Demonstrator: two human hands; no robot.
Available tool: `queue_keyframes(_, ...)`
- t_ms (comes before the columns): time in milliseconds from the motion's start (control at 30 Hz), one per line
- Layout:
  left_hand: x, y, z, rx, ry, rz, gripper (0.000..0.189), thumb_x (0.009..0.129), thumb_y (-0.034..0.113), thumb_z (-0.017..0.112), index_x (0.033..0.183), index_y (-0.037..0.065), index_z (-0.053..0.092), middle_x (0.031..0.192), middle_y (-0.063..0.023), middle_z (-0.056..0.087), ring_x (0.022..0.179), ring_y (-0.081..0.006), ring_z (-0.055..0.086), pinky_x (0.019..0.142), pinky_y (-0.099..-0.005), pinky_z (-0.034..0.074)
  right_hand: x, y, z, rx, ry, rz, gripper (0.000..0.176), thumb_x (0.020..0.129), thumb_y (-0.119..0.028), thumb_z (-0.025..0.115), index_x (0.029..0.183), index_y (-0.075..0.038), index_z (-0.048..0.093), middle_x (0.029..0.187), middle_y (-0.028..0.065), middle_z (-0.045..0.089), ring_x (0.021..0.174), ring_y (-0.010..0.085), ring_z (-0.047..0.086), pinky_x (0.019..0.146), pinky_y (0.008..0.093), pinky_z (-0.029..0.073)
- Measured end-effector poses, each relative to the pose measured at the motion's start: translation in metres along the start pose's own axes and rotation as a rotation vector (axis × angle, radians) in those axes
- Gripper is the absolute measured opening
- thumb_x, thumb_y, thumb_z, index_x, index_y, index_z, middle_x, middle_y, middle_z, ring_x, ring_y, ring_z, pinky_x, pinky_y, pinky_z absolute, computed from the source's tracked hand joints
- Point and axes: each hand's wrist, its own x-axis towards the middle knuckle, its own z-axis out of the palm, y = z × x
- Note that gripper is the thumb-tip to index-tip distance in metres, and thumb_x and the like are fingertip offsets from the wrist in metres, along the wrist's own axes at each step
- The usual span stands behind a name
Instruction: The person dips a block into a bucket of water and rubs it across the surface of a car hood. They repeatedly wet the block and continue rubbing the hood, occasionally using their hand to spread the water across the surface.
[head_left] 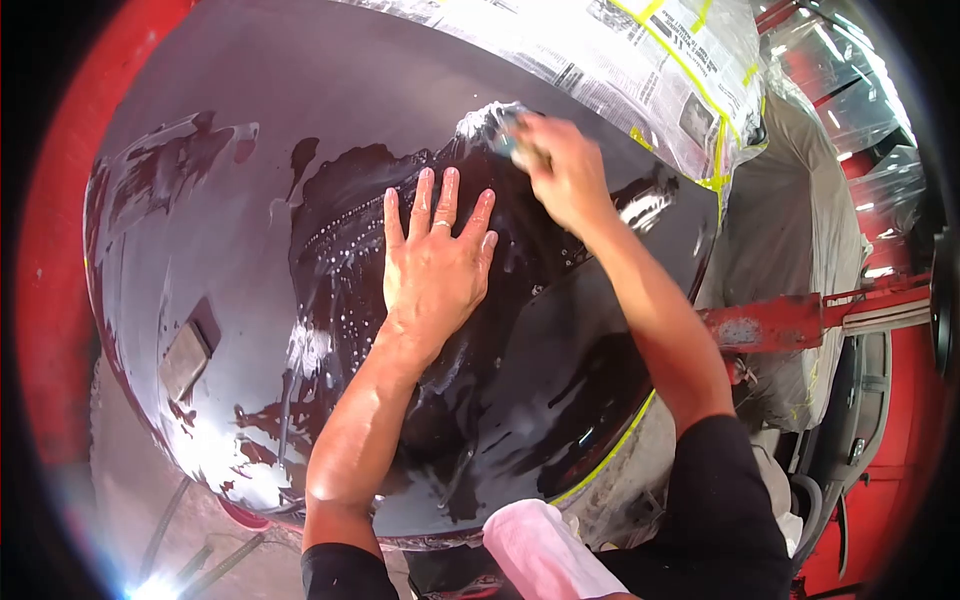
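A dark, wet car hood (350, 60) spreads out beneath both hands, streaked with water and foam. My left hand (437, 262) lies flat on its middle, fingers spread, holding nothing. Farther up and to the right, my right hand (570, 170) is closed around a small bluish-grey pad (505, 138) pressed to the surface; most of the pad is hidden by the fingers. White suds (482, 122) gather at the pad's left edge. On the hood's left part rests a flat grey rectangular block (187, 362), apart from both hands.
Newspaper (600, 70) fixed with yellow tape covers the area beyond the hood. Grey sheeting (790, 200) hangs at the right, near a red metal arm (770, 325). A bright lamp (155, 588) shines at the lower left. White cloth (545, 550) shows at the bottom.
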Motion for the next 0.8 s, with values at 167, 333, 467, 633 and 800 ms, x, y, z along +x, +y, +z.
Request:
queue_keyframes(167, 0.002, -0.001, -0.002, 0.003, -0.014, -0.010, 0.044, 0.097, 0.031, 0.060, 0.140, 0.021, 0.060, 0.151, -0.0178, 0.049, 0.145, -0.0378, 0.038, 0.119, -0.0609, 0.023, -0.018, 0.004, 0.002, 0.009, 0.042, 0.032, 0.026, 0.078, 0.002, 0.073, 0.102, -0.006, 0.076, 0.113, 0.0147, 0.072, 0.107, 0.0354, 0.065, 0.090, 0.0433, 0.054)
queue_keyframes(333, 0.002, -0.003, -0.003, -0.053, -0.007, -0.023, 0.045, 0.097, 0.031, 0.061, 0.140, 0.020, 0.060, 0.151, -0.0183, 0.048, 0.146, -0.0374, 0.037, 0.119, -0.0610, 0.022, -0.007, -0.011, 0.009, -0.068, 0.057, 0.111, 0.039, 0.079, 0.002, 0.070, 0.116, -0.009, 0.073, 0.117, 0.0148, 0.071, 0.110, 0.0362, 0.063, 0.096, 0.0427, 0.051)
queue_keyframes(467, 0.004, -0.002, -0.004, -0.067, -0.031, -0.032, 0.046, 0.095, 0.029, 0.063, 0.139, 0.019, 0.060, 0.150, -0.0182, 0.049, 0.145, -0.0379, 0.038, 0.119, -0.0612, 0.022, -0.030, -0.026, 0.011, -0.160, 0.050, 0.079, 0.040, 0.081, 0.004, 0.069, 0.118, -0.008, 0.072, 0.125, 0.0185, 0.066, 0.113, 0.0383, 0.062, 0.095, 0.0448, 0.051)
queue_keyframes(633, 0.002, -0.003, -0.003, -0.124, -0.014, -0.050, 0.046, 0.093, 0.028, 0.065, 0.138, 0.017, 0.061, 0.151, -0.0183, 0.048, 0.146, -0.0383, 0.036, 0.119, -0.0618, 0.022, -0.010, -0.025, 0.020, -0.118, 0.150, 0.281, 0.033, 0.081, -0.002, 0.075, 0.114, -0.007, 0.074, 0.120, 0.0181, 0.069, 0.109, 0.0370, 0.063, 0.092, 0.0422, 0.053)
queue_keyframes(800, 0.005, -0.003, -0.005, -0.150, -0.028, -0.061, 0.046, 0.093, 0.027, 0.065, 0.138, 0.015, 0.061, 0.151, -0.0184, 0.048, 0.146, -0.0382, 0.036, 0.119, -0.0622, 0.022, -0.006, -0.021, 0.016, -0.282, 0.160, 0.198, 0.032, 0.083, -0.006, 0.074, 0.115, -0.006, 0.073, 0.118, 0.0176, 0.069, 0.106, 0.0363, 0.063, 0.092, 0.0409, 0.052)
